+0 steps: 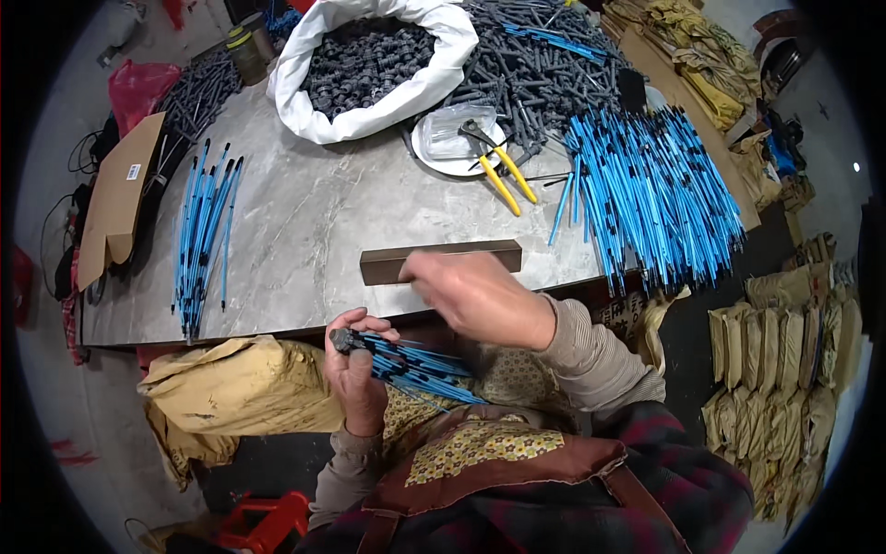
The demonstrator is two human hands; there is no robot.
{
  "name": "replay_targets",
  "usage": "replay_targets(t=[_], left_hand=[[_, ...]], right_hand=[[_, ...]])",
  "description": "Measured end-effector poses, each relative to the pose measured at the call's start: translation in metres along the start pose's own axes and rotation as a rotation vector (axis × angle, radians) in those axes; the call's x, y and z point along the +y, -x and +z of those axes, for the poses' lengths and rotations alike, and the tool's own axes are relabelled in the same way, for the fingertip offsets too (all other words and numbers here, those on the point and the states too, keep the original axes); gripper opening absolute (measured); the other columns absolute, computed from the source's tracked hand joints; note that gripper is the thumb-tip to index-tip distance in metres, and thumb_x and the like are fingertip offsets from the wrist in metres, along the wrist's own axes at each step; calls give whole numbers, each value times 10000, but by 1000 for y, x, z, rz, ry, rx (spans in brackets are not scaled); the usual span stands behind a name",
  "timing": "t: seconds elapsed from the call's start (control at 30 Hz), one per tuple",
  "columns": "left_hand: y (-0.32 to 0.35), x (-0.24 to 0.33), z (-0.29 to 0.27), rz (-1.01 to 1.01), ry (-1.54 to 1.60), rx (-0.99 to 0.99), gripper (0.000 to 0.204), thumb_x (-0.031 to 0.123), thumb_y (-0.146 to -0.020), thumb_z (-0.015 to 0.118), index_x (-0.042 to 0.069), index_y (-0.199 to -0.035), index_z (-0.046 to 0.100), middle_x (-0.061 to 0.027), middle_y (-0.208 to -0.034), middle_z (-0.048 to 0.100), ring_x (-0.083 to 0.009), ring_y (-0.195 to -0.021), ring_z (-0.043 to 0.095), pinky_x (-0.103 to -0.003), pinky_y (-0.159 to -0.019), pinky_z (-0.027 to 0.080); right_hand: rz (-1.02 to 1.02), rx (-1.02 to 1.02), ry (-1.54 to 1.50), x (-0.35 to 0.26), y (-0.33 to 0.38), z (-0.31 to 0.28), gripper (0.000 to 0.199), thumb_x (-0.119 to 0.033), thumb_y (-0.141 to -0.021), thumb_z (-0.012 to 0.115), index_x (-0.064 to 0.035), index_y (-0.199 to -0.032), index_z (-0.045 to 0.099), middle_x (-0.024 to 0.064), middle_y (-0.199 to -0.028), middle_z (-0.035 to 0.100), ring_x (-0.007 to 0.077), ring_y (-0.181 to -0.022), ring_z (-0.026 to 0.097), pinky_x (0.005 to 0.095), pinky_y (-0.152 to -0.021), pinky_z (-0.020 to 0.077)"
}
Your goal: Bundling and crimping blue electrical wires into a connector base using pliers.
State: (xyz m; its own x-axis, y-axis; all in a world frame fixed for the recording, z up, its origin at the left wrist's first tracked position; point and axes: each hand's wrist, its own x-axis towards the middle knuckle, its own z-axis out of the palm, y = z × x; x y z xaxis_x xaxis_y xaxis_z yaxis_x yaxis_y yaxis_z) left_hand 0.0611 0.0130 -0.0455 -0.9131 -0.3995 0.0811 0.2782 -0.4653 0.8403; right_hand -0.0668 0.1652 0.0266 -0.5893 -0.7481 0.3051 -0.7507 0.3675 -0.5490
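The left hand (355, 371) is clamped around one end of a bundle of blue rods (423, 371), held below the bench's near edge, over the person's lap. Gripping by the dark-tipped end probably keeps those tips level, while the lap can bear the trailing lengths. The right hand (482, 295), blurred, hovers just off the near edge with its fingers bent; I cannot tell whether they pinch anything. Beyond it a brown bar (380, 267) lies along the near edge, partly hidden by that hand.

Outward on the bench (295, 245), a small set of blue rods (200, 242) lies near the left end, roughly parallel, likely to stop them tangling. A far larger rod pile (655, 203) fills the right near corner, its ends jutting past the near edge, seemingly for easy reach. Yellow-handled pliers (499, 186) lean on a white dish (452, 168) farther in. Toward the far edge, a white sack (454, 51) has its rim rolled down, presumably baring the grey pieces (369, 72) inside.
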Motion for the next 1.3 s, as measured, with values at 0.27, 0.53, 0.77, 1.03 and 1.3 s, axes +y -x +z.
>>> replay_targets(t=[0.27, 0.53, 0.77, 1.03, 1.3], left_hand=[[17, -13, -7, -60, -155, 107, 489, -24, -820, 672, 14, -1268, 481, -130, -1130, 617, -232, -1007, 634, -337, -917, 492], [25, -16, -22, -57, -174, 130, 444, 37, -877, 621, 22, -1291, 463, -132, -1125, 621, -260, -1042, 634, -352, -961, 464], [39, -21, -19, -86, -192, 150, 401, 66, -880, 648, 23, -1251, 501, -101, -1073, 639, -216, -1005, 628, -318, -937, 463], [54, -33, -35, -214, -294, 218, 284, 107, -900, 661, 29, -1155, 563, -80, -1059, 651, -143, -945, 604, -272, -874, 466], [43, -23, -73, -136, -21, 378, 246, 144, -930, 657, 38, -1139, 582, -58, -1069, 643, -136, -927, 621, -267, -856, 490]], right_hand=[[-215, 371, 483, 88, -84, -5, 92, -89, -853, 623, -108, -941, 605, 17, -918, 565, 207, -848, 532, 315, -807, 420], [-207, 271, 569, 129, -91, 16, 90, -102, -841, 591, -116, -931, 595, 30, -891, 557, 217, -836, 540, 335, -803, 449], [-31, 241, 797, 149, -84, 13, 95, -101, -846, 569, -85, -939, 580, 61, -922, 571, 238, -864, 555, 363, -814, 470], [54, 319, 847, 143, -69, 22, 127, -79, -854, 567, -56, -972, 607, 85, -984, 572, 243, -896, 554, 360, -844, 471], [-80, 425, 474, 83, 8, -5, 178, -58, -877, 618, -54, -1051, 653, 74, -1019, 601, 229, -877, 566, 340, -824, 478]])
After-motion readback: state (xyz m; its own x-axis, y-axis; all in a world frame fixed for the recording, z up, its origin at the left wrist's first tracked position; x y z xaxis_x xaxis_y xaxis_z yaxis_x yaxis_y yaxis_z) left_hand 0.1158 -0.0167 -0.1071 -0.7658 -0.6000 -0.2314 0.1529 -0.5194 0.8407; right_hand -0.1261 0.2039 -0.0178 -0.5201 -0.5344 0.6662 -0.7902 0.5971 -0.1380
